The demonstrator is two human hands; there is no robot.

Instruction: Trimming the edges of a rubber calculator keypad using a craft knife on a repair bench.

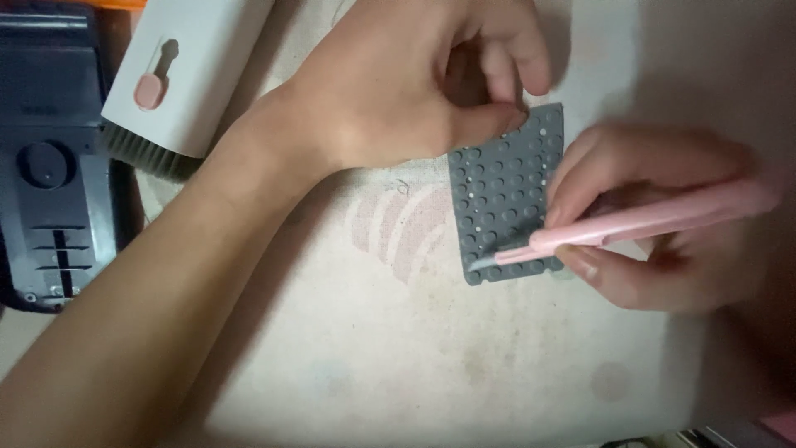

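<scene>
A small grey rubber pad (502, 195) covered in round dimples lies flat on a pale, stained mat (398, 332). My left hand (414, 79) reaches in from the lower left and pins the pad's top edge with thumb and fingertips. My right hand (655, 224) comes from the right, holding a slim pink pen-shaped tool (638, 222). The tool's pale tip (485, 263) rests on the pad's lower edge.
A white brush-like cleaning tool (178, 75) with a pink slider and grey bristles lies at the upper left. To its left stands a dark plastic device (50, 166) with a round knob and slots. A faded striped print (406, 224) marks the mat beside the pad.
</scene>
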